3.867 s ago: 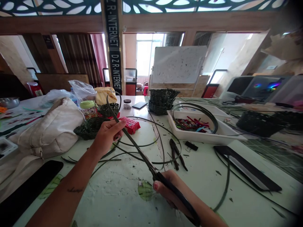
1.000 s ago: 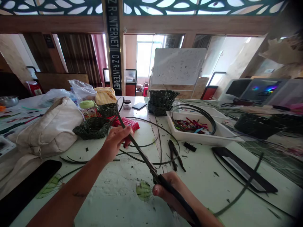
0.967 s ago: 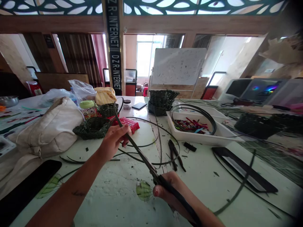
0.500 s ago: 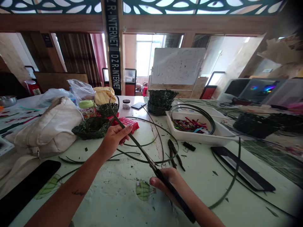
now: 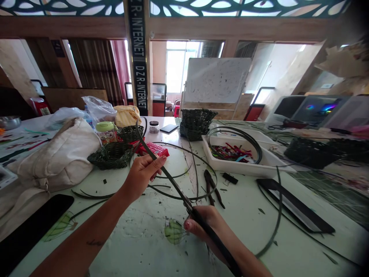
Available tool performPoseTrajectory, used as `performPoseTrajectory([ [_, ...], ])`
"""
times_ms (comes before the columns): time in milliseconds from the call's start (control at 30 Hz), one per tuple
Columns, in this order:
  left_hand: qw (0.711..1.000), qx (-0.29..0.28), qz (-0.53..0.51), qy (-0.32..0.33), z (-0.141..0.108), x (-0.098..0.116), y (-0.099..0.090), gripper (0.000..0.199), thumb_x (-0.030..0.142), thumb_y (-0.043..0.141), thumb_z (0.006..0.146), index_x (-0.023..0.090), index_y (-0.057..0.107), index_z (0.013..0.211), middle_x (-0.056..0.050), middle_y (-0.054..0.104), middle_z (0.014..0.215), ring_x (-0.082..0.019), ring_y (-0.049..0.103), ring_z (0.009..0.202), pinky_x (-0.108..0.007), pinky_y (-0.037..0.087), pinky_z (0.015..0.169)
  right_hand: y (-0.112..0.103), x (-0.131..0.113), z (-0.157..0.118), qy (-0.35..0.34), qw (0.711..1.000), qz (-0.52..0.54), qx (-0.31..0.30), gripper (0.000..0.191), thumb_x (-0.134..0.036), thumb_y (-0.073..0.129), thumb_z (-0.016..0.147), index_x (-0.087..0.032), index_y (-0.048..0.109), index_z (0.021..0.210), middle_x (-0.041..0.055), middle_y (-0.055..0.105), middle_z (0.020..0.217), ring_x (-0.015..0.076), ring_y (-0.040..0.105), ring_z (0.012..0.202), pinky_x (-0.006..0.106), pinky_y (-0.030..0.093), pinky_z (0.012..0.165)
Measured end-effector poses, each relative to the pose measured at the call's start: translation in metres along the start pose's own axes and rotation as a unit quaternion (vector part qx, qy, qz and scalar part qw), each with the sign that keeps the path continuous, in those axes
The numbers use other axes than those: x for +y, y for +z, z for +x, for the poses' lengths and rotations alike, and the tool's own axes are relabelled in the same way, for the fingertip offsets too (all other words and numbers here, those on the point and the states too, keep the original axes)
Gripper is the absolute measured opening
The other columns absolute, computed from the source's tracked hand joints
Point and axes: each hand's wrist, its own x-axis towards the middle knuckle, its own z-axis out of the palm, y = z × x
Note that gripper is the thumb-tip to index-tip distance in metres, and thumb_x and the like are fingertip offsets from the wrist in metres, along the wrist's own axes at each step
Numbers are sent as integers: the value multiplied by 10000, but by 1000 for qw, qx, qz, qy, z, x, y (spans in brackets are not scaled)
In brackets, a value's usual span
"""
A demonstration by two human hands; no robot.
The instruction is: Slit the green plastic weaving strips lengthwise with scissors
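A long dark green strip [image 5: 172,179] runs diagonally from its curled upper end, across my right hand, to the bottom of the view. My left hand [image 5: 144,173] is closed, pinching the strip between thumb and fingers. My right hand [image 5: 206,223] is closed around what looks like scissors [image 5: 187,203]; their metal blades meet the strip, while the handles are mostly hidden by the hand and strip. Pliers [image 5: 213,188] lie just beyond my right hand. Behind my left hand are a red packet [image 5: 155,149] and a woven dark green basket [image 5: 111,157].
A white tray [image 5: 230,166] holds colourful small items and a strip coil [image 5: 256,142]. Stacked woven baskets [image 5: 197,125] stand at the back. A binder clip [image 5: 230,178] and a dark flat case [image 5: 296,206] lie right. A cream bag [image 5: 60,157] sits left; loose strips and scraps litter the table.
My left hand has shifted slightly right and down along with the strip. The curved strip length at the right has swung left. My right hand has barely moved.
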Motion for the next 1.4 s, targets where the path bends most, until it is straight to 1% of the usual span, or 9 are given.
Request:
performPoseTrajectory([
  [133, 1000, 5, 4, 3, 1, -2, 0, 393, 448, 642, 750, 138, 558, 525, 14, 523, 470, -41, 381, 384, -177, 274, 359, 1, 2, -1, 21, 1000, 8, 6, 557, -704, 497, 736, -188, 386, 560, -51, 224, 545, 96, 210, 501, 244, 143, 423],
  [333, 1000, 4, 7, -1, 2, -3, 0, 390, 457, 638, 751, 139, 565, 538, 15, 522, 474, -42, 381, 385, -177, 273, 357, 2, 0, 1, 38, 999, 10, 16, 515, -634, 558, 722, -186, 384, 538, -52, 226, 535, 96, 218, 500, 247, 154, 429],
  [467, 1000, 8, 12, 6, 2, -3, -1, 386, 453, 632, 757, 139, 567, 541, 15, 517, 476, -45, 382, 386, -182, 277, 360, 5, -2, 2, 41, 998, 9, 38, 546, -666, 535, 702, -199, 327, 510, -58, 193, 513, 90, 185, 480, 250, 131, 418],
  [733, 1000, 11, 16, 5, 3, -1, -2, 383, 455, 631, 751, 143, 576, 536, 8, 517, 471, -57, 385, 388, -194, 285, 369, 6, -7, 0, 51, 998, 5, 37, 567, -706, 528, 670, -200, 337, 502, -61, 188, 500, 85, 184, 462, 251, 131, 413],
  [833, 1000, 10, 13, -1, 1, -1, 1, 387, 468, 633, 742, 144, 574, 538, 4, 522, 481, -60, 383, 392, -199, 276, 367, 3, -6, 1, 37, 999, 3, 31, 568, -691, 528, 694, -201, 311, 506, -58, 187, 508, 88, 186, 475, 249, 131, 416],
  [933, 1000, -9, 19, -17, -4, -2, 7, 408, 485, 623, 746, 146, 559, 527, 12, 485, 460, -62, 366, 392, -208, 265, 375, 0, -3, 3, 14, 999, -27, 26, 564, -689, 509, 719, -199, 314, 518, -49, 214, 517, 94, 224, 485, 243, 142, 419],
  [1133, 999, -34, 20, -25, -11, -6, 15, 420, 490, 596, 770, 152, 542, 526, 28, 409, 435, -70, 337, 412, -223, 251, 398, 0, -3, 3, 0, 998, -39, 39, 570, -713, 476, 727, -197, 325, 539, -42, 236, 535, 100, 239, 505, 237, 155, 424],
  [1267, 999, -32, 24, -21, -9, -7, 13, 421, 489, 593, 774, 152, 537, 527, 29, 403, 435, -72, 337, 417, -223, 256, 402, 2, -7, 2, 28, 999, -7, 40, 576, -688, 524, 703, -204, 279, 510, -54, 191, 511, 87, 193, 482, 239, 130, 416],
  [1400, 999, -30, 22, -26, -7, -7, 12, 424, 486, 601, 768, 150, 535, 520, 27, 422, 436, -65, 344, 404, -215, 259, 392, 4, -10, 2, 55, 998, 9, 40, 555, -659, 555, 688, -205, 298, 498, -59, 187, 500, 84, 190, 469, 246, 130, 417],
])
